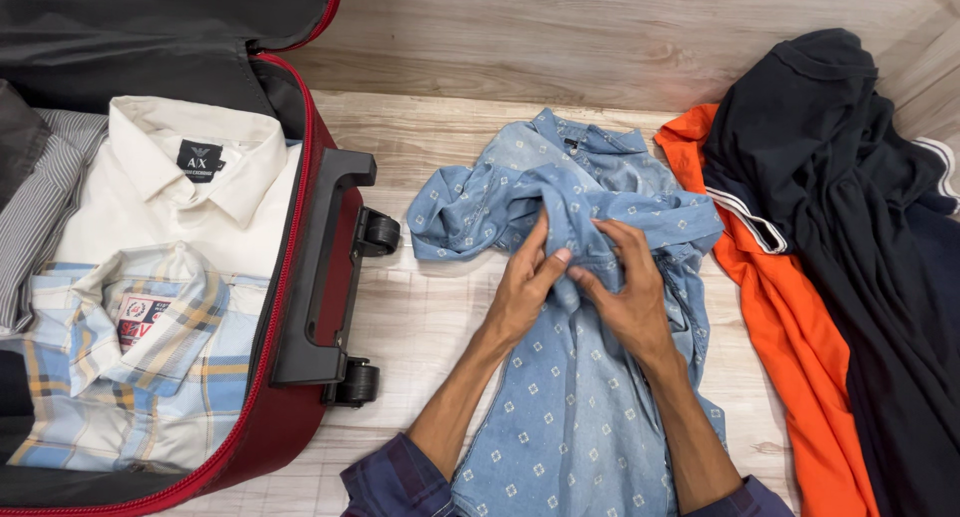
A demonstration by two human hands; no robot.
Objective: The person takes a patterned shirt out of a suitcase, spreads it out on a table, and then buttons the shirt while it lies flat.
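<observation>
Both hands pinch the blue shirt mid-chest: left hand and right hand close thumb and fingers on bunched fabric, fingertips almost meeting. Shirt lies crumpled on the wood floor, between the open red suitcase and a pile with an orange shirt under a black garment. Suitcase holds a folded white shirt, a plaid shirt and striped cloth.
</observation>
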